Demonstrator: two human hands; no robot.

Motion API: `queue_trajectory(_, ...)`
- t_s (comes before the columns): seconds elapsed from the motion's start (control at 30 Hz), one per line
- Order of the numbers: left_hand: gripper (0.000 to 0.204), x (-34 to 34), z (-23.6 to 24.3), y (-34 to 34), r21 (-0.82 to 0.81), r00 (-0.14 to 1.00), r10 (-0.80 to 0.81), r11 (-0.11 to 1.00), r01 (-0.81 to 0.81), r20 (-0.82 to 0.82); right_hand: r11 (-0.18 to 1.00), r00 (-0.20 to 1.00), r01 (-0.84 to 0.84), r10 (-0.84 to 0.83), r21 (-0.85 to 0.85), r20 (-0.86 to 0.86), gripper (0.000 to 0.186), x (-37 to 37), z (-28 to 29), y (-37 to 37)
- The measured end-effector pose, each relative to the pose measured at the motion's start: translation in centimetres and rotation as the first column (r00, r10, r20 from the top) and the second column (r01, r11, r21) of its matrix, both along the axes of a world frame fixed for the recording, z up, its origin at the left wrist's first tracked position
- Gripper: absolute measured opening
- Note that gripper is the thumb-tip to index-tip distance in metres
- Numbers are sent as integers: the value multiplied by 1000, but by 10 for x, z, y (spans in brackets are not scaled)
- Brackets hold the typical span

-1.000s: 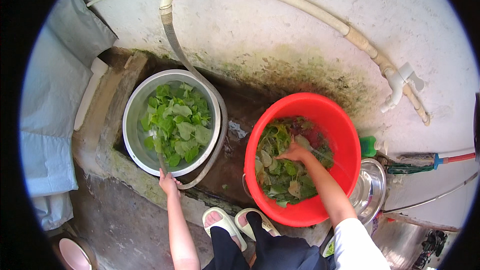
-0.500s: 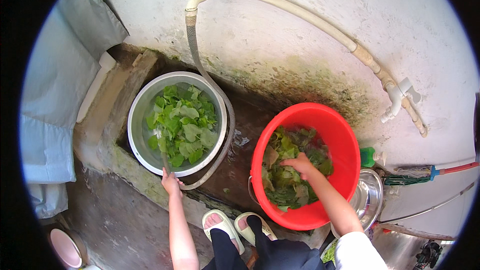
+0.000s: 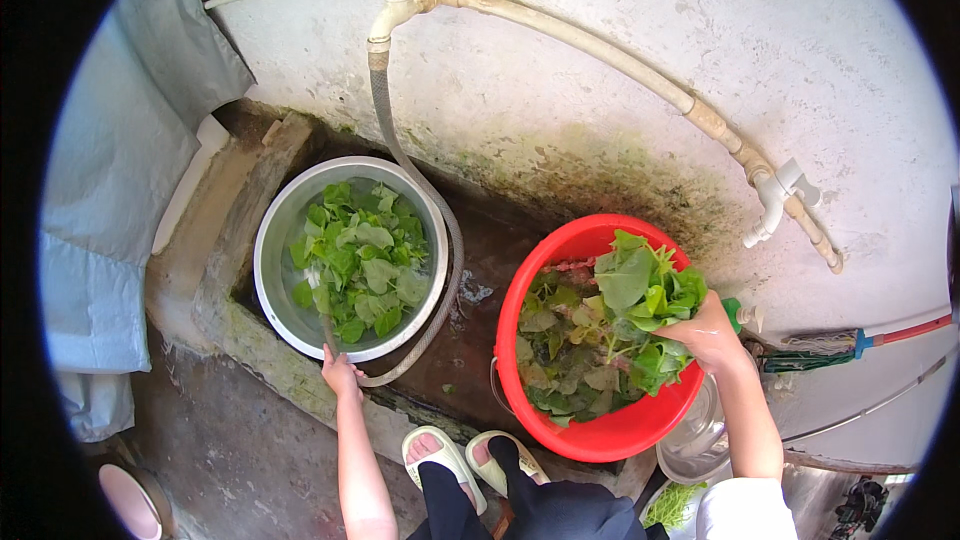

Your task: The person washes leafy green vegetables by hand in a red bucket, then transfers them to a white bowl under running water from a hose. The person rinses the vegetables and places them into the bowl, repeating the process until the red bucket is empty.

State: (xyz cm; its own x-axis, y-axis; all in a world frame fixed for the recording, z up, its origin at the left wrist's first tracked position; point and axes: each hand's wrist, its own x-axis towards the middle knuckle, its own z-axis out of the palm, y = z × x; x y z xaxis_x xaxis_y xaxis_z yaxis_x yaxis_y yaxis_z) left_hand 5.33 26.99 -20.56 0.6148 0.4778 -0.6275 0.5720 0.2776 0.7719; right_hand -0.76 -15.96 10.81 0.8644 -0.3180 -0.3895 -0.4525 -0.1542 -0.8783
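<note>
My left hand (image 3: 340, 368) grips the grey hose (image 3: 448, 280) at the near rim of a metal basin (image 3: 266, 285), with its end over the green leaves (image 3: 365, 255) in the water there. My right hand (image 3: 705, 332) is closed on a lifted bunch of green leaves (image 3: 640, 290) above the right side of a red bucket (image 3: 590, 440). Darker leaves (image 3: 565, 350) lie in water in the bucket.
A pipe (image 3: 590, 34) with two taps (image 3: 780, 190) runs along the wall. Right are a steel bowl (image 3: 690, 445), a green bottle (image 3: 738, 312) and a brush (image 3: 812, 355). A grey cover (image 3: 110, 240) hangs left; my slippered feet (image 3: 430, 450) stand below the trough's concrete edge (image 3: 290, 385).
My right hand has risen out of the bucket's leaves and moved right with a bunch in it. My left hand stays on the hose by the basin.
</note>
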Motion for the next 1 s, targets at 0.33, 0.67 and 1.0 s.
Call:
queue_trajectory(0.33,57,1,6,-4,7,1000,18,1000,-18,-18,993,999,-16,20,-113,33,44,6,22,10)
queue_trajectory(0.67,57,-2,7,3,9,1000,14,1000,-14,8,906,881,-399,421,-139,215,39,122,28,121)
queue_trajectory(1.0,60,-1,9,-8,-33,1000,3,999,-3,-7,792,810,-571,587,-215,10,82,216,-122,221)
